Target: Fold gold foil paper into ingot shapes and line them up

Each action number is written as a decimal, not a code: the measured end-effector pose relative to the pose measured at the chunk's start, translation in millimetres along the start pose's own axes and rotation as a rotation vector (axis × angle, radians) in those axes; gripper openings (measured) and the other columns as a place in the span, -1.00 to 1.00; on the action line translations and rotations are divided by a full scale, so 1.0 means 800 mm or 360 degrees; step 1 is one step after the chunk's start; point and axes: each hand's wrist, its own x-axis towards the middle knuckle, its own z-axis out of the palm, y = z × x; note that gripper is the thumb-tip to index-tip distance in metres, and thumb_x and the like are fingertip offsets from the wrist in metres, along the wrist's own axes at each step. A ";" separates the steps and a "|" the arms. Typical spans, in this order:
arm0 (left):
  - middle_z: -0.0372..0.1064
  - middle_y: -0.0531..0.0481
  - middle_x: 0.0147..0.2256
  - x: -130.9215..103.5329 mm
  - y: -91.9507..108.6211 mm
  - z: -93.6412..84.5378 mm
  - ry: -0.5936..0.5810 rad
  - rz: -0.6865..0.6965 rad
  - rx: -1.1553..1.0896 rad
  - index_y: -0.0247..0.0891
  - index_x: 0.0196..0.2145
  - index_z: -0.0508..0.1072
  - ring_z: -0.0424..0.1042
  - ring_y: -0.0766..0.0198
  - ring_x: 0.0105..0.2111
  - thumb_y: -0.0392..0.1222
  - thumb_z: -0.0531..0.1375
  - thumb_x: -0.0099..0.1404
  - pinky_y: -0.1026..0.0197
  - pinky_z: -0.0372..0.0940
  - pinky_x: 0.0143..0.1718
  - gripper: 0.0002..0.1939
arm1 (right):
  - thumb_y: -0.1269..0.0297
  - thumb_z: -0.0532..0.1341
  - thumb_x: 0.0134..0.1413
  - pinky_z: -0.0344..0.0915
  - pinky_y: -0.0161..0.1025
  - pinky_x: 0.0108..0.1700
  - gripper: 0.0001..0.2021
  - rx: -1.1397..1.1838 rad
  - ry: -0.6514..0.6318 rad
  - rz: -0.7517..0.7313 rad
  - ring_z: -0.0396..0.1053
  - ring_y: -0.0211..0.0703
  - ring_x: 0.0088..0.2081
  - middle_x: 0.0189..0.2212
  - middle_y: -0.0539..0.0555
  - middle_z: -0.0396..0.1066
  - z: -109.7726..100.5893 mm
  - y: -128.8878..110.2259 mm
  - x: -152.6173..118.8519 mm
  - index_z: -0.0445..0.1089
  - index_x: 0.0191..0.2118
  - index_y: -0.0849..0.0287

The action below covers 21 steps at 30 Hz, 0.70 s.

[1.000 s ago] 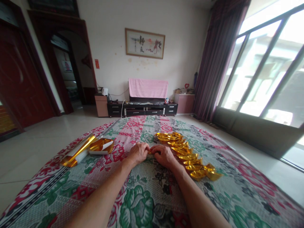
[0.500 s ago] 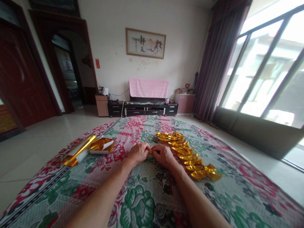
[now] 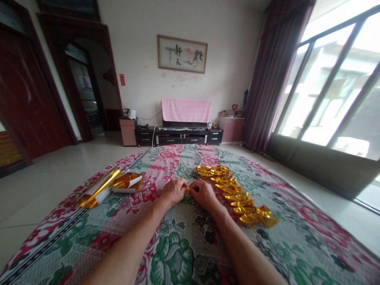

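Living room, by the looks of things, with a flowered cloth (image 3: 172, 253) spread out under both hands and a low black cabinet (image 3: 169, 140) way out past the fingertips, pink towel (image 3: 186, 110) draped above. Can't tell bench from bed under all that fabric.

Left hand (image 3: 174, 192) and right hand (image 3: 203, 194) almost meeting out front, fingers drawn in tight on both, with a small gold foil piece (image 3: 188, 189) pinched between. Just right of the right hand, a row of folded gold shapes (image 3: 236, 196), running from a bit beyond the knuckles back alongside the forearm, some overlapping. Off to the left of the left hand, well apart: a curled gold sheet (image 3: 102, 188) with pale backing, and right beside, a gold foil bundle (image 3: 126, 183) with white edges.

Going by the shine, probably next to no weight, thin and a bit springy, slick under dry fingers, easy to crease or tear. Best gripped lightly at both ends, fingertips only, without squashing the middle.

Hard to make out: most of the pinched piece, tucked behind fingers and showing as little more than a gold glint, so no telling the folds or the shape. Left fingertips mostly hidden too. Forearms cut off at the bottom edge, and window (image 3: 326, 99) far right of the right hand totally blown out.
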 end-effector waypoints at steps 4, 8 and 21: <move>0.43 -0.01 -0.39 0.000 -0.001 0.000 0.0005 -0.0015 0.0022 -0.23 -0.38 0.40 0.38 0.26 -0.33 -0.25 0.06 0.15 0.27 0.19 -0.29 -0.87 | 0.46 0.13 -0.13 0.20 -0.39 -0.31 -0.87 -0.0002 -0.0020 0.0008 0.33 -0.27 -0.41 -0.48 0.04 0.43 -0.001 0.001 0.000 0.42 -0.53 0.22; 0.43 -0.01 -0.40 0.001 0.000 0.001 0.0020 -0.0024 0.0061 -0.23 -0.39 0.40 0.38 0.26 -0.34 -0.26 0.07 0.14 0.27 0.18 -0.31 -0.88 | 0.47 0.14 -0.13 0.20 -0.39 -0.30 -0.87 -0.0017 -0.0029 0.0018 0.32 -0.27 -0.41 -0.48 0.04 0.42 -0.001 0.000 0.000 0.42 -0.54 0.21; 0.43 -0.03 -0.40 0.002 0.005 0.000 -0.0014 -0.0082 0.0093 -0.23 -0.40 0.42 0.38 0.25 -0.35 -0.27 0.06 0.13 0.26 0.19 -0.31 -0.86 | 0.45 0.14 -0.11 0.18 -0.39 -0.33 -0.87 -0.0039 -0.0033 0.0036 0.31 -0.27 -0.42 -0.51 0.03 0.41 -0.005 -0.008 -0.001 0.40 -0.56 0.20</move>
